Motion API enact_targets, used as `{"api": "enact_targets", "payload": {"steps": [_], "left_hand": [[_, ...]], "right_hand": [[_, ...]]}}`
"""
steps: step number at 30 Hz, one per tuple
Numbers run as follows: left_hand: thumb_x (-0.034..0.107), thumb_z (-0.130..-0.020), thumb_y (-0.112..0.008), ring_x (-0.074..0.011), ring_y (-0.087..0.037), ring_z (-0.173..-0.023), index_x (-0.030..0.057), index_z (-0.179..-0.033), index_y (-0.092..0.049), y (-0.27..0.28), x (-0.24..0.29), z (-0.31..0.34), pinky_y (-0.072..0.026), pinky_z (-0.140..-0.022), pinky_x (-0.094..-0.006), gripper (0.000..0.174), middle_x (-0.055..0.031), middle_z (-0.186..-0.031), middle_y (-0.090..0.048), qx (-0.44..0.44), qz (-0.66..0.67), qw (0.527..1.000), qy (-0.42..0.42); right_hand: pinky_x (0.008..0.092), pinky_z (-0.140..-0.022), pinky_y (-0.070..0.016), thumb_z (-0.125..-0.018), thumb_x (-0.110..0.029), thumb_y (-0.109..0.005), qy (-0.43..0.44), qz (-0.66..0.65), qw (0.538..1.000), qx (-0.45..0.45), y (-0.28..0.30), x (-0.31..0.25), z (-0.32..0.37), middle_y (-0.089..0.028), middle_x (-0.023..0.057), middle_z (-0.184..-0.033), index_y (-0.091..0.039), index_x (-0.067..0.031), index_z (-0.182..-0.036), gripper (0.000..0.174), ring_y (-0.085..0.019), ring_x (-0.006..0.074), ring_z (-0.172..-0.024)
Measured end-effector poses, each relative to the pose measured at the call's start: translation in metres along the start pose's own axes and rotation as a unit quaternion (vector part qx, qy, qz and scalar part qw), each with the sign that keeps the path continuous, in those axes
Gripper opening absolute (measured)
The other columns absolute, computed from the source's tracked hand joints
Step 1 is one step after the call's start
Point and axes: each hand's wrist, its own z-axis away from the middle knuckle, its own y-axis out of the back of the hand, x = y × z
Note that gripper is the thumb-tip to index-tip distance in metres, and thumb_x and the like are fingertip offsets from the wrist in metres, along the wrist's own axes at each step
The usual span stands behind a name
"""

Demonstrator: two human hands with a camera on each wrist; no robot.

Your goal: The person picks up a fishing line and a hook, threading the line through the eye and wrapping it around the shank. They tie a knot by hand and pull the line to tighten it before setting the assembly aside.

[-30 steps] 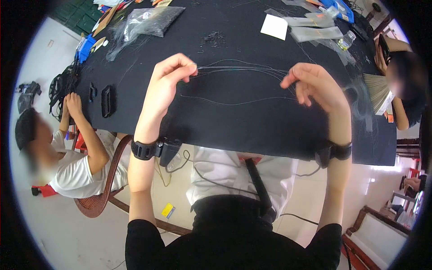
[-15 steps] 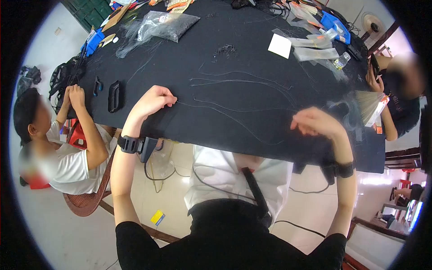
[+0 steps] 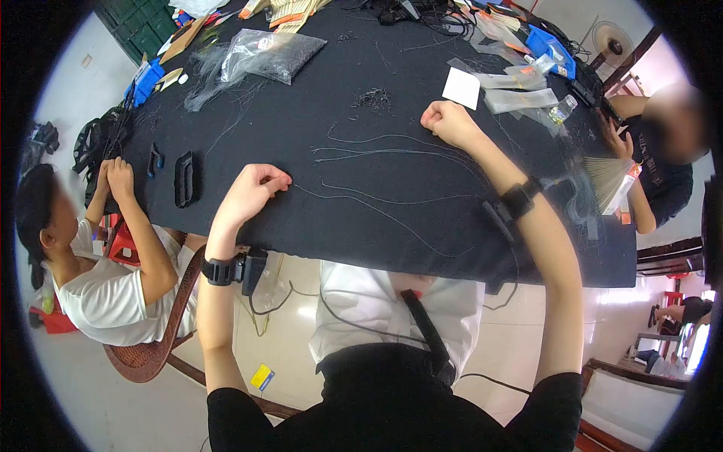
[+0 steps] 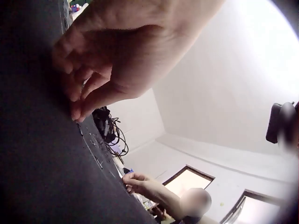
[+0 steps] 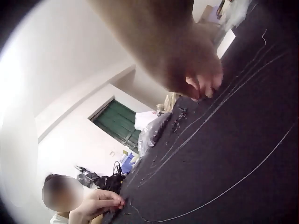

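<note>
My left hand (image 3: 251,194) hovers close over the black tabletop at the left and pinches the tip of a thin grey line (image 3: 369,202) between thumb and finger. That line curves away to the right across the cloth. Several other thin lines (image 3: 399,151) lie loosely side by side beyond it. Stretched forward over them, my right hand (image 3: 450,124) has curled fingers and is near a small heap of black bits (image 3: 372,99). In the right wrist view the curled fingertips (image 5: 216,80) are close above the table, and nothing shows between them.
A white card (image 3: 462,88) lies just beyond my right hand, with clear plastic sleeves (image 3: 520,101) and a small bottle (image 3: 562,110) to its right. At the left are a black tray (image 3: 187,179) and a plastic bag (image 3: 275,56). People sit at both sides.
Both hands have parted from the bunch of lines, which now lies on the table. My left hand came down left and pinches one line; my right hand dropped, then reached forward toward the heap.
</note>
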Motion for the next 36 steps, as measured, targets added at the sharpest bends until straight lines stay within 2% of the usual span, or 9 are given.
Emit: {"api": "enact_targets", "payload": {"steps": [4,10,19,22,25,28,30,33,36], "left_hand": [[0.014,-0.084,-0.055,-0.0106,-0.055,-0.065,-0.0025,-0.087,-0.062,-0.011,-0.004,0.003,-0.0428,-0.061,-0.0242,0.018,-0.0053,-0.07,-0.061,0.058,-0.015,0.998,-0.035],[0.016,-0.084,-0.056,-0.009,-0.05,-0.06,-0.003,-0.085,-0.061,-0.018,-0.005,0.007,-0.041,-0.057,-0.0232,0.019,-0.0032,-0.066,-0.057,0.09,0.009,0.995,-0.039],[0.016,-0.083,-0.058,-0.0079,-0.047,-0.058,-0.0022,-0.084,-0.062,-0.025,-0.004,0.013,-0.0398,-0.055,-0.0228,0.019,-0.0022,-0.064,-0.056,0.127,0.012,0.991,-0.046],[0.015,-0.083,-0.058,-0.0102,-0.048,-0.058,-0.0022,-0.085,-0.061,-0.026,-0.004,0.015,-0.0409,-0.057,-0.0243,0.018,-0.0047,-0.066,-0.057,0.138,-0.002,0.989,-0.057],[0.013,-0.083,-0.056,-0.0156,-0.052,-0.062,-0.0019,-0.087,-0.06,-0.031,-0.002,0.015,-0.043,-0.061,-0.0273,0.016,-0.0091,-0.073,-0.059,0.186,-0.069,0.976,-0.088],[0.01,-0.082,-0.054,-0.0218,-0.056,-0.069,-0.0013,-0.088,-0.059,-0.033,0.011,0.019,-0.0445,-0.066,-0.0308,0.013,-0.0126,-0.08,-0.059,0.215,-0.134,0.964,-0.084],[0.009,-0.082,-0.054,-0.0245,-0.058,-0.072,-0.001,-0.088,-0.059,-0.032,0.01,0.021,-0.0451,-0.068,-0.0324,0.013,-0.0137,-0.083,-0.059,0.215,-0.153,0.962,-0.068],[0.011,-0.081,-0.054,-0.0258,-0.059,-0.075,-0.0012,-0.088,-0.059,-0.026,-0.001,0.018,-0.0455,-0.069,-0.0332,0.015,-0.0143,-0.083,-0.061,0.202,-0.155,0.966,-0.034],[0.014,-0.081,-0.055,-0.0254,-0.061,-0.073,-0.0018,-0.087,-0.061,-0.027,-0.003,0.015,-0.0459,-0.068,-0.0326,0.018,-0.0147,-0.08,-0.062,0.189,-0.127,0.974,-0.002]], "right_hand": [[0.0314,-0.062,-0.0479,-0.074,-0.014,-0.062,0.038,-0.018,0.999,0.029,-0.005,0.005,-0.01,-0.061,0.0077,-0.068,-0.061,-0.0021,-0.083,0.015,-0.06,0.0207,-0.063],[0.0258,-0.049,-0.0422,-0.077,-0.015,-0.063,0.037,-0.071,0.995,-0.067,0.003,0.007,-0.018,-0.057,0.003,-0.064,-0.061,-0.0028,-0.084,0.014,-0.053,0.0101,-0.05],[0.035,-0.059,-0.0476,-0.075,-0.013,-0.058,0.138,0.048,0.984,-0.097,0.009,0.002,-0.019,-0.061,0.0098,-0.072,-0.06,-0.001,-0.084,0.015,-0.061,0.0205,-0.063],[0.0384,-0.061,-0.0507,-0.074,-0.008,-0.056,0.285,0.237,0.927,0.063,0.005,0.004,-0.015,-0.06,0.0139,-0.08,-0.055,0.0012,-0.085,0.014,-0.063,0.0271,-0.067],[0.0393,-0.061,-0.0526,-0.075,-0.005,-0.052,0.26,0.364,0.888,0.102,0.004,-0.001,-0.011,-0.058,0.0166,-0.083,-0.05,0.0021,-0.087,0.014,-0.062,0.0321,-0.07],[0.0374,-0.057,-0.0529,-0.077,-0.005,-0.049,0.237,0.365,0.884,0.172,0.014,-0.007,-0.005,-0.056,0.0184,-0.08,-0.049,0.0036,-0.089,0.015,-0.062,0.0343,-0.069],[0.0434,-0.062,-0.0511,-0.081,-0.011,-0.049,0.183,0.28,0.916,0.219,0.02,-0.006,-0.001,-0.06,0.0229,-0.079,-0.051,0.003,-0.085,0.015,-0.062,0.0355,-0.071],[0.0432,-0.06,-0.0492,-0.082,-0.015,-0.053,0.17,0.134,0.958,0.188,0.027,-0.017,0.022,-0.059,0.019,-0.065,-0.054,-0.0003,-0.082,0.015,-0.061,0.0356,-0.067],[0.0421,-0.059,-0.0486,-0.081,-0.012,-0.054,0.183,0.097,0.975,0.078,0.026,-0.036,0.073,-0.06,0.0177,-0.066,-0.053,-0.0006,-0.079,0.011,-0.061,0.035,-0.065]]}}
